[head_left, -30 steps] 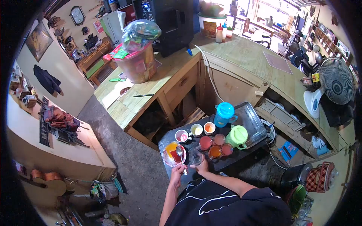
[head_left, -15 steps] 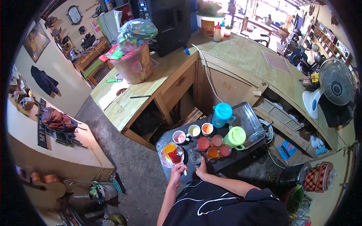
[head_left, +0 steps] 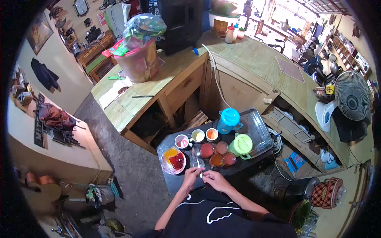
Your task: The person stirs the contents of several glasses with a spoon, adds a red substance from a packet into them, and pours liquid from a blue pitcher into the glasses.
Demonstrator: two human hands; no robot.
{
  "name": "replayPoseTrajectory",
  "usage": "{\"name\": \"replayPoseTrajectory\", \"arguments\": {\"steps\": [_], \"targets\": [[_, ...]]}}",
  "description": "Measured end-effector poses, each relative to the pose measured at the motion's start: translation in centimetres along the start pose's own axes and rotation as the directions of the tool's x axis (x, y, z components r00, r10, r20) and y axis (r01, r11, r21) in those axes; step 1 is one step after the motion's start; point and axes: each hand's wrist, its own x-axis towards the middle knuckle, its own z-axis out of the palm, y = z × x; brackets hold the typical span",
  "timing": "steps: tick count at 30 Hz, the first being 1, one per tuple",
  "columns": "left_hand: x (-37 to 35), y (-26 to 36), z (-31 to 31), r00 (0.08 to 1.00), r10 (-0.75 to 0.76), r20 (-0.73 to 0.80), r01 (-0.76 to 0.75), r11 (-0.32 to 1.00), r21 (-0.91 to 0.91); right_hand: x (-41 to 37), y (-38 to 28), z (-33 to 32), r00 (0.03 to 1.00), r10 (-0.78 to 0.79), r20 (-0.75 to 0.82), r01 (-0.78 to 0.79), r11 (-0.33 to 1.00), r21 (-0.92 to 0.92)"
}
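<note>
My left hand point(head_left: 192, 178) pinches the handle of a metal spoon point(head_left: 199, 163), whose bowl end points away from me. My right hand point(head_left: 215, 181) has its fingers closed around the handle's near end. Just beyond my hands stands a clear glass point(head_left: 194, 163), partly hidden by the spoon and fingers. To the left is a bowl point(head_left: 173, 172) holding an orange piece and a red piece point(head_left: 177, 160) that look like jelly. Several glasses of pink and orange drink point(head_left: 207, 150) stand to the right. Three white mugs point(head_left: 197, 136) with coloured contents form a row behind.
A blue lidded pitcher point(head_left: 229, 120), a green pitcher point(head_left: 241, 146) and a metal tray point(head_left: 256, 129) share the dark table point(head_left: 168, 180). Beyond it runs a wooden counter point(head_left: 246, 63) bearing a pink-rimmed bucket point(head_left: 139, 65). A fan point(head_left: 352, 96) stands at right.
The spoon has moved right, from over the bowl toward the clear glass. My right hand has let go of the glass and come to the spoon handle beside my left.
</note>
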Motion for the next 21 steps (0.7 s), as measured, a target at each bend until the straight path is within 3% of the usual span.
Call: {"name": "replayPoseTrajectory", "arguments": {"steps": [2,4,5,11,15,17,19,21], "targets": [[-0.1,0.6,1.1,0.999,0.039,-0.014,-0.038,0.998,0.051,0.6,0.0,0.3,0.993,-0.081,-0.081,0.077,0.996,-0.049],[0.3,0.2,1.7,0.998,0.058,-0.032,-0.058,0.998,-0.002,1.0,-0.6,0.1,0.981,-0.134,-0.142,0.089,0.954,-0.285],[0.4,0.1,2.0,0.998,0.045,-0.045,-0.045,0.999,0.000,1.0,-1.0,0.1,0.970,-0.169,-0.176,0.115,0.952,-0.284],[0.4,0.2,3.0,0.990,0.105,-0.092,-0.100,0.993,0.057,1.0,-3.8,-0.3,0.972,-0.186,-0.146,0.051,0.769,-0.637],[0.5,-0.7,2.6,0.970,0.221,-0.106,-0.186,0.946,0.264,1.3,-3.3,0.0,0.971,-0.174,-0.164,0.018,0.738,-0.675],[0.4,-0.4,2.4,0.948,0.308,-0.078,-0.242,0.859,0.451,1.5,-2.6,-0.2,0.962,-0.229,-0.149,0.067,0.725,-0.686],[0.4,-0.1,2.1,0.956,0.293,-0.015,-0.252,0.846,0.470,2.2,-1.5,-0.5,0.945,-0.302,-0.124,0.132,0.700,-0.702],[0.4,-0.6,1.3,0.964,0.266,0.001,-0.240,0.869,0.433,2.6,-0.9,-1.5,0.988,-0.119,-0.095,0.053,0.854,-0.518]]}}
